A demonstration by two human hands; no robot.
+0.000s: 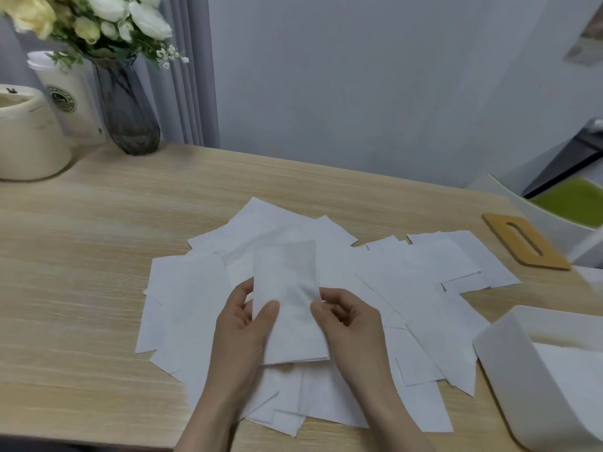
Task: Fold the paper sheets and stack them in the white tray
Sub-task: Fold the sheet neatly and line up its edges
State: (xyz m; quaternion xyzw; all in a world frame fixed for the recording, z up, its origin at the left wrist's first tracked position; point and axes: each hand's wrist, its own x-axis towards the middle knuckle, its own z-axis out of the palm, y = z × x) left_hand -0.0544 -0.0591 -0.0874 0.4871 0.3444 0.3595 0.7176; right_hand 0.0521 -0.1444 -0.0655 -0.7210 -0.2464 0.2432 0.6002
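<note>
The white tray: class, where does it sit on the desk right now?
In the head view, the white tray stands at the desk's near right corner, just right of the scattered paper sheets and nearer than the wooden slotted lid.

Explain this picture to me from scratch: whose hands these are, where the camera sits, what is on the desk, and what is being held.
There is no machine here. A person wears one wide-angle camera on the head, looking forward and down, so the two arms coming in from the bottom edge are that person's own.

The left hand and the right hand together hold one narrow folded sheet upright, each pinching a side edge with thumb and fingers. Under it, a loose pile of white sheets is spread over the wooden desk.

At the right edge stands the white tray, with white paper already lying in it. Farther back on the right lies a flat wooden piece with a slot. At the back left are a glass vase of flowers, a lidded cup and a cream container.
</note>
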